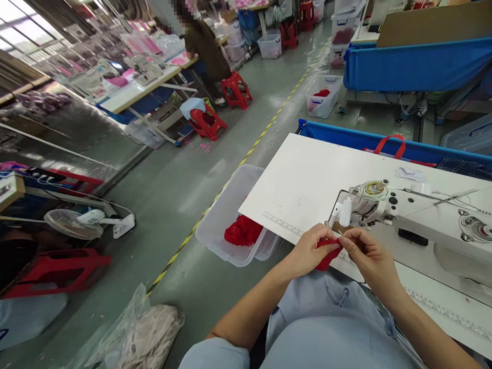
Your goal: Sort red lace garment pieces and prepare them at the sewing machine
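Note:
In front of my body, at the edge of the white sewing table (295, 179), a small piece of red cloth (326, 256) is held between both hands. My left hand (311, 251) is closed on it, thumb on top, with the cloth hanging below the fingers. My right hand (363, 251) pinches at the cloth's right tip, thumb against the fingers. A thin pale sliver shows by the fingertips; what it is I cannot make out. Just beyond the hands stands the sewing machine (418, 210), its head (346, 212) nearest my fingers.
Left of the table, a clear plastic bin (215, 225) holds red cloth (243, 230). A blue fabric trough (338, 134) runs behind the tabletop. On the floor lie a plastic bag (149, 333) and yellow-black tape (261, 136). A person (209, 48) sits at a far table; red stools (235, 89) stand nearby.

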A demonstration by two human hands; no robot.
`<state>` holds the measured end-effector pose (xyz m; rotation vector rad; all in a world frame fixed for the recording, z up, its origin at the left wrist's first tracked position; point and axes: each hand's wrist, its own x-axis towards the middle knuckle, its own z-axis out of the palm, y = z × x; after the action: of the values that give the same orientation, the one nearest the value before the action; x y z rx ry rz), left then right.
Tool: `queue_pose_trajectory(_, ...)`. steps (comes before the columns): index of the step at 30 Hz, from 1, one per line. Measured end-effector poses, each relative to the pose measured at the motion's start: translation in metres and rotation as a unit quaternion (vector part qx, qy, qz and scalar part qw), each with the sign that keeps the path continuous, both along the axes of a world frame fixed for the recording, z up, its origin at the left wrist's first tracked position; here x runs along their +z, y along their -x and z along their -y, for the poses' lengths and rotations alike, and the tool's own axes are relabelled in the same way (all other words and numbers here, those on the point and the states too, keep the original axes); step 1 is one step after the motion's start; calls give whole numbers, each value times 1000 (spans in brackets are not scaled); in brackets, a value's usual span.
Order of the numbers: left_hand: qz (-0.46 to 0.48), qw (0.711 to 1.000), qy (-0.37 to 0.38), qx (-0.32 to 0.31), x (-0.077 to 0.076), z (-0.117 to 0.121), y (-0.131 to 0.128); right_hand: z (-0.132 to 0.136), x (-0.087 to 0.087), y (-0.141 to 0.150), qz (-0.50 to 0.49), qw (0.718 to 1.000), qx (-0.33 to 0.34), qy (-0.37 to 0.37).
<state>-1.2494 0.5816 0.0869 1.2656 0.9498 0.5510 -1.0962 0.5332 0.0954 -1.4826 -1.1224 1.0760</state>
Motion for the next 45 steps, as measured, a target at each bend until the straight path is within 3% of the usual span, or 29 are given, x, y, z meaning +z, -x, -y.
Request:
queue_pose_trajectory(4,-22,997,60,-37,5,2,3,0,-2,0,29,999,-24,2)
queue_pose_trajectory(8,-42,998,26,-43,10,2,5,-1,-6,-2,38,999,-26,-6)
queue_pose_trajectory(11,-42,998,-6,-56,10,2,4,-1,-11,-4,141,987,-3,-71)
queue_pose_trajectory(16,-68,987,-120,-84,4,1,-5,2,-21,-10,315,933,30,-169)
queue_pose_trajectory(20,-64,980,-174,-69,-12,4,-13,5,-25,-9,423,865,37,-267)
queue_pose_trajectory(24,-88,979,-183,-34,-30,11,-17,8,-27,-6,471,793,58,-383)
queue_pose_trajectory(27,-137,972,-189,-40,-35,15,-18,10,-30,-5,479,777,63,-404)
queue_pose_trajectory(32,-221,954,-196,-57,-43,7,-21,20,-22,1,456,788,95,-402)
queue_pose_trajectory(36,-250,958,-141,19,-54,-10,-12,25,-6,8,347,831,145,-410)
queue_pose_trajectory(38,-215,967,-129,33,-54,-14,-5,21,-4,7,294,879,126,-355)
queue_pose_trajectory(41,-173,974,-145,25,-45,-13,1,9,-8,1,234,947,67,-211)
queue_pose_trajectory(45,-162,973,-163,18,-29,-3,-1,-3,-21,0,226,962,55,-142)
